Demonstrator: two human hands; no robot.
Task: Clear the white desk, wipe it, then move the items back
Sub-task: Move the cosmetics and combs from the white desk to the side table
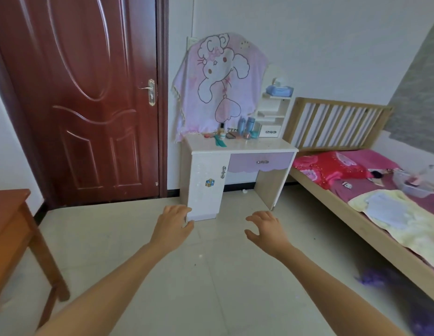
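The white desk (259, 145) with a purple drawer stands against the far wall, a few steps ahead of me. Along the back of its top lie several small items: blue bottles (245, 124), a green comb (219, 141), small jars and a red object (208, 135). A small white shelf unit (271, 117) on its right end carries a blue tissue pack (279, 90). My left hand (173, 226) and my right hand (267, 229) reach forward over the floor, fingers loosely spread, holding nothing and well short of the desk.
A pink cartoon cloth (218, 86) hangs over the desk's mirror. A wooden bed (332, 192) with bedding and a clear tub (412, 183) runs along the right. A closed red-brown door (90, 98) is at left, a brown wooden table (15, 229) at near left. Pale tiled floor lies between.
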